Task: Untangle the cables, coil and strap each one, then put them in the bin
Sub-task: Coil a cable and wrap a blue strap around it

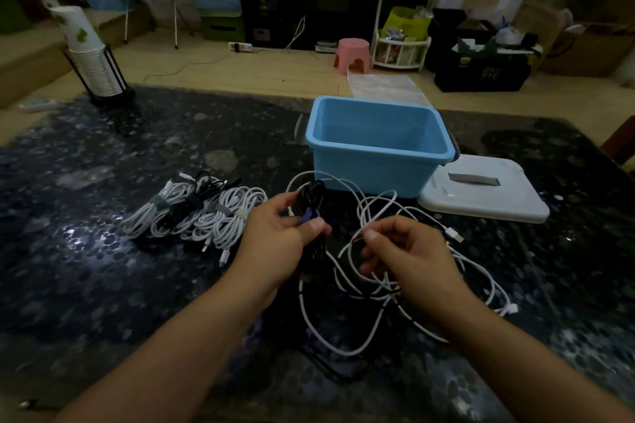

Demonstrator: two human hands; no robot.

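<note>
My left hand (275, 237) grips a coiled black cable (311, 196) with a blue strap (309, 215) under its thumb. My right hand (409, 257) pinches a loop of the loose white cables (378, 209), which lie tangled with a black cable (330, 364) on the dark table in front of me. Several coiled, strapped white and black cables (202, 213) lie in a row to the left. An open blue bin (378, 144) stands just behind the hands, with nothing visible inside.
The bin's white lid (488, 192) lies flat to the right of the bin. A rack of stacked paper cups (92, 58) stands at the table's far left corner. Beyond the dark patterned table (103, 285) are a pink stool and storage boxes on the floor.
</note>
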